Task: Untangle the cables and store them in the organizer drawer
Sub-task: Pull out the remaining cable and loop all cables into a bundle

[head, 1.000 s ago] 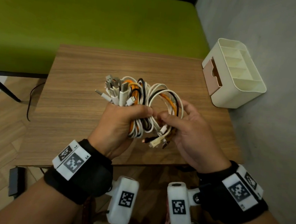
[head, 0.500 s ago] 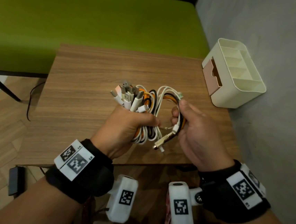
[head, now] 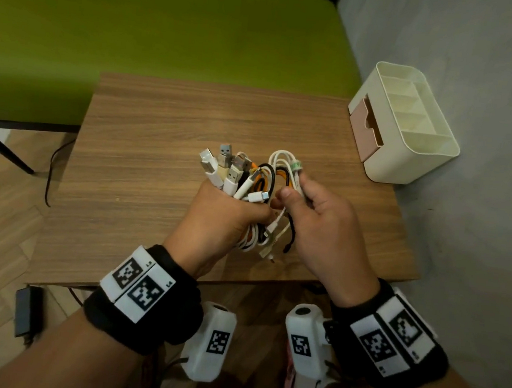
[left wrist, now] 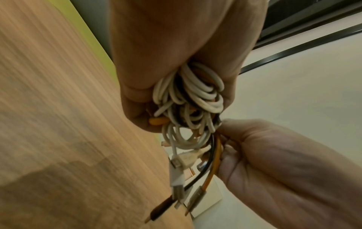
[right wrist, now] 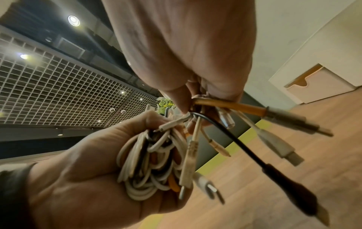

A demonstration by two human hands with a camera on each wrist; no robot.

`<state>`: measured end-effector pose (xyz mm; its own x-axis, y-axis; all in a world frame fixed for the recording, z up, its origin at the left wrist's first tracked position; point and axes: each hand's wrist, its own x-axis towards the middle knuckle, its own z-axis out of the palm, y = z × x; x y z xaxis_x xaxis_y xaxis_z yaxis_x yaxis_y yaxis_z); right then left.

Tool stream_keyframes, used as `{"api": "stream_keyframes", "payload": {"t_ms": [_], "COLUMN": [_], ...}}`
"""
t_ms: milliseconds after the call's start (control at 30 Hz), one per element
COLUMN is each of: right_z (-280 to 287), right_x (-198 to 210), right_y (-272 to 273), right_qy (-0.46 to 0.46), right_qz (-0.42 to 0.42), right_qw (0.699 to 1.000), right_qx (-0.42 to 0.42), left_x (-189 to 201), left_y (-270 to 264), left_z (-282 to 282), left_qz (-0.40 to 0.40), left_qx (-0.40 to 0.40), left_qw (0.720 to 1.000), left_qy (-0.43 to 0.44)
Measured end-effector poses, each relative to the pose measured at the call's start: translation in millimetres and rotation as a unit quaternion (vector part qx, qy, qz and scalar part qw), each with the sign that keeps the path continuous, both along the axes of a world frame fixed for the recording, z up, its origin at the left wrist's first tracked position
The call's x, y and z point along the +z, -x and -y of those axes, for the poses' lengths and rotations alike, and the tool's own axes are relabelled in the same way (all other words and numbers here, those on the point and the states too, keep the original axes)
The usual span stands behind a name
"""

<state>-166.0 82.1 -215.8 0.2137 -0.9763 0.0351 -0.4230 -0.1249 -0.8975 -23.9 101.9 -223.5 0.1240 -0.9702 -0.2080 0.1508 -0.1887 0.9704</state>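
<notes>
A tangled bundle of white, black and orange cables [head: 256, 181] is held above the wooden table [head: 145, 158]. My left hand [head: 224, 219] grips the bundle in a fist, with several USB plugs [head: 223, 165] sticking up out of it. My right hand [head: 318, 218] pinches a few strands at the bundle's right side, among them a white coil with a green tie [head: 296, 166]. In the wrist views the looped cables [left wrist: 188, 99] fill the left fist, and orange and black strands [right wrist: 231, 106] run through the right fingers. The cream organizer [head: 411, 127] stands at the table's right edge, its pink drawer [head: 365, 129] partly pulled out.
A green bench [head: 138, 35] runs behind the table. A grey wall [head: 493, 91] is close on the right, just beyond the organizer. A black adapter [head: 26, 309] and a black cord [head: 52, 171] lie on the floor at left.
The bundle has turned, so the plugs stand more upright. My right hand has shifted from the lower dangling ends to the upper right loops, pinching the strands near the green tie.
</notes>
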Motion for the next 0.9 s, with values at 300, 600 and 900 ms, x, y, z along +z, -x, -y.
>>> {"api": "stream_keyframes", "payload": {"t_ms": [300,600,900], "right_z": [-7,-4,-15], "right_x": [3,-6,15], "right_y": [-9,-12,-16], "right_qy": [-0.006,-0.195,-0.138], "right_qz": [0.053,0.217,0.005], "right_qw": [0.999,0.956,0.976], "right_qx": [0.007,0.017,0.166], "left_x": [-1,-3,-9], "left_y": [3,9,1], "left_z": [1,-1,-2], "left_qz": [-0.011,-0.011,-0.032], "left_qx": [-0.009,-0.005,0.04], "left_qw": [0.998,0.995,0.995], "left_qy": [0.059,0.095,0.086]}}
